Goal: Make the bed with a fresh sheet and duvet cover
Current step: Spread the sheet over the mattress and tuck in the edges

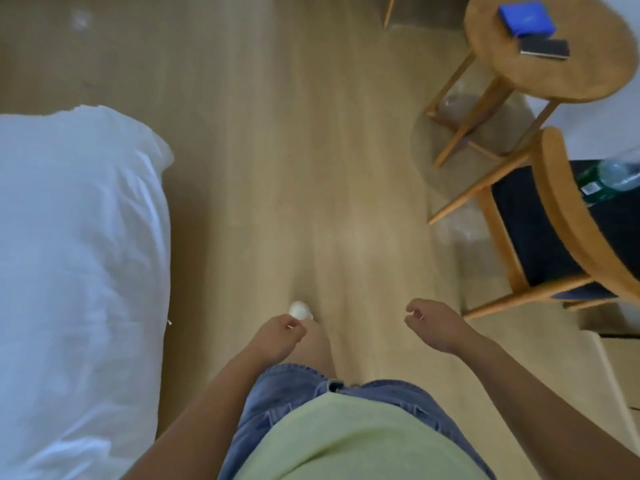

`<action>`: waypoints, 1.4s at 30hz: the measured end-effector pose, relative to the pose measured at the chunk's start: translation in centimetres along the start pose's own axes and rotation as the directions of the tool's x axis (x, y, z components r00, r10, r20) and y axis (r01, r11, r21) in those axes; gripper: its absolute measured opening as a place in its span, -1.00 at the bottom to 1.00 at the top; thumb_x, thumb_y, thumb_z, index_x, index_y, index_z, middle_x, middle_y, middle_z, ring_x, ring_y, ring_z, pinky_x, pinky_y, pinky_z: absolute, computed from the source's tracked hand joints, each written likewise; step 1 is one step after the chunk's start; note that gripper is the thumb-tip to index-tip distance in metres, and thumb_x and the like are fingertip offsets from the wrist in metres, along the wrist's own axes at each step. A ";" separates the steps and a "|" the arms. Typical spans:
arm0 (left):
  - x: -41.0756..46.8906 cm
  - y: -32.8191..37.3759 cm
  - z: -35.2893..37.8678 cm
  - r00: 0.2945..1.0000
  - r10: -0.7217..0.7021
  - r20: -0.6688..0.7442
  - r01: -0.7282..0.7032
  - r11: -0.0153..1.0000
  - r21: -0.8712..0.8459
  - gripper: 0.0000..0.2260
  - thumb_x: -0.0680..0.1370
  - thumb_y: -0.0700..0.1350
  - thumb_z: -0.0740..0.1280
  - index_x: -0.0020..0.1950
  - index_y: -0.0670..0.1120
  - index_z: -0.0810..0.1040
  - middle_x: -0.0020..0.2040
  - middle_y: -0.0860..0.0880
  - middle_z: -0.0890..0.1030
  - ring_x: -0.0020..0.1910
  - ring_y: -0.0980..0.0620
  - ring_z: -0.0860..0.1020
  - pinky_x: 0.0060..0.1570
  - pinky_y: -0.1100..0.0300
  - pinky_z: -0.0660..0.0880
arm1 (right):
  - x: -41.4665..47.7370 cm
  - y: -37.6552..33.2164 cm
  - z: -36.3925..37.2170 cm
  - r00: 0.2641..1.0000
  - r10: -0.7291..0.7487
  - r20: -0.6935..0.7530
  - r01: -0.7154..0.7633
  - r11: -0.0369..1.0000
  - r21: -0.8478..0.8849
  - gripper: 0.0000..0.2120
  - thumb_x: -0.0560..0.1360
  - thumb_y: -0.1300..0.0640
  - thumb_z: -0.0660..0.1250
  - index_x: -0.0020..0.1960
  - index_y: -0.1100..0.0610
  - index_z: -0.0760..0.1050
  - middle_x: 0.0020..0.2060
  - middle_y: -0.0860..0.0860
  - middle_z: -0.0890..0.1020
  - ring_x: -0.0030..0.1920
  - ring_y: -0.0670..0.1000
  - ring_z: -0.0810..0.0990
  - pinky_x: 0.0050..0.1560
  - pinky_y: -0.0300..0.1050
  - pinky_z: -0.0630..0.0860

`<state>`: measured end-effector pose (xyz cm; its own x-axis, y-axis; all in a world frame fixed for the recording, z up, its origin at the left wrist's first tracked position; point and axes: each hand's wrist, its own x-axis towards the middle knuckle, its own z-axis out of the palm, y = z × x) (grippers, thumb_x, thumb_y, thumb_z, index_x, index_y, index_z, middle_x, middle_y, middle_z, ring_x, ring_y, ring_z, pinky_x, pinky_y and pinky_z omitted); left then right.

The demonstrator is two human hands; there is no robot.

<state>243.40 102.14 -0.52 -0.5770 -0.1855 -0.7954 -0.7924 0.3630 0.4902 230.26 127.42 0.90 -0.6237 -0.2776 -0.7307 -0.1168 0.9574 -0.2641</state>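
Rumpled white duvet (79, 258) runs along the floor's (277, 150) left edge, untouched. Left hand (280, 336) and right hand (436, 327) hang over the mid floor, well apart from the duvet, fingers loosely curled, holding nothing. Round table (588, 77) stands at the floor's far right corner, with a blue box (526, 17) touching a dark phone (545, 48) near its far edge. Wooden chair (568, 202) stands just beside the table.

White rumpled bedding (79, 254): cut off by the left and lower edges.
Clear plastic bottle (620, 174): cropped by the right edge, label unreadable.
White-clad foot (299, 309): partly hidden behind the left hand (280, 337), blurred.
Pale wooden floor (277, 133): smeared.
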 end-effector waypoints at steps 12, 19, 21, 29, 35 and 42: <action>23.3 20.6 -27.1 1.000 0.020 0.014 -0.023 0.947 0.320 -0.81 0.61 -0.02 0.18 0.00 -0.12 0.49 -0.04 -0.08 0.48 -0.05 -0.03 0.45 -0.07 0.19 0.33 | 24.1 -16.8 -21.9 0.998 -0.046 0.044 0.043 0.998 0.052 -0.65 0.60 0.07 0.15 0.33 0.18 0.39 0.23 0.09 0.52 0.17 0.06 0.49 0.09 -0.16 0.38; 37.8 34.2 -37.1 0.999 -0.029 0.042 0.020 0.979 0.204 -0.77 0.59 -0.07 0.22 -0.12 -0.20 0.52 -0.12 -0.17 0.53 -0.16 -0.04 0.46 -0.17 0.19 0.34 | 41.0 -20.8 -37.1 0.999 -0.052 0.005 0.051 0.996 0.074 -0.66 0.59 0.06 0.16 0.31 0.16 0.41 0.20 0.09 0.53 0.15 0.06 0.49 0.07 -0.16 0.37; 41.5 38.3 -40.2 0.998 -0.052 0.021 0.050 0.993 0.110 -0.78 0.58 -0.10 0.23 -0.17 -0.20 0.52 -0.13 -0.19 0.53 -0.17 -0.05 0.46 -0.14 0.18 0.34 | 45.8 -21.9 -42.7 0.998 -0.060 0.012 0.059 0.996 0.071 -0.65 0.60 0.07 0.16 0.34 0.17 0.39 0.22 0.10 0.53 0.17 0.06 0.49 0.07 -0.18 0.37; 54.8 53.3 -54.0 0.996 -0.005 -0.084 0.006 1.000 0.004 -0.77 0.58 -0.06 0.24 -0.16 -0.19 0.49 -0.19 -0.16 0.51 -0.20 -0.02 0.46 -0.13 0.12 0.36 | 62.8 -29.5 -61.8 0.994 -0.104 0.016 0.104 0.994 0.022 -0.65 0.60 0.05 0.16 0.33 0.16 0.40 0.21 0.09 0.53 0.16 0.06 0.50 0.11 -0.15 0.39; 67.7 61.4 -65.0 0.997 -0.030 -0.071 0.027 0.999 -0.043 -0.82 0.57 -0.10 0.24 -0.17 -0.17 0.50 -0.20 -0.08 0.52 -0.20 0.00 0.46 -0.19 0.16 0.36 | 77.3 -37.0 -73.2 0.997 -0.078 -0.003 0.078 0.994 0.083 -0.67 0.60 0.07 0.17 0.31 0.17 0.42 0.17 0.08 0.55 0.08 0.04 0.50 0.02 -0.17 0.38; 80.3 73.6 -79.8 0.999 -0.049 -0.002 0.049 0.994 0.099 -0.78 0.59 -0.05 0.23 -0.14 -0.17 0.51 -0.18 -0.11 0.55 -0.20 -0.03 0.47 -0.13 0.16 0.37 | 90.0 -44.8 -87.6 1.000 -0.012 -0.020 0.015 0.979 0.201 -0.67 0.60 0.06 0.17 0.32 0.16 0.42 0.16 0.06 0.54 0.09 0.01 0.50 0.00 -0.20 0.35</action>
<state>122.96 41.06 0.11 -0.5376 -0.2051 -0.8179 -0.7966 0.4417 0.4128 111.61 66.52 2.07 -0.6377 -0.2872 -0.7148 0.0315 0.9174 -0.3967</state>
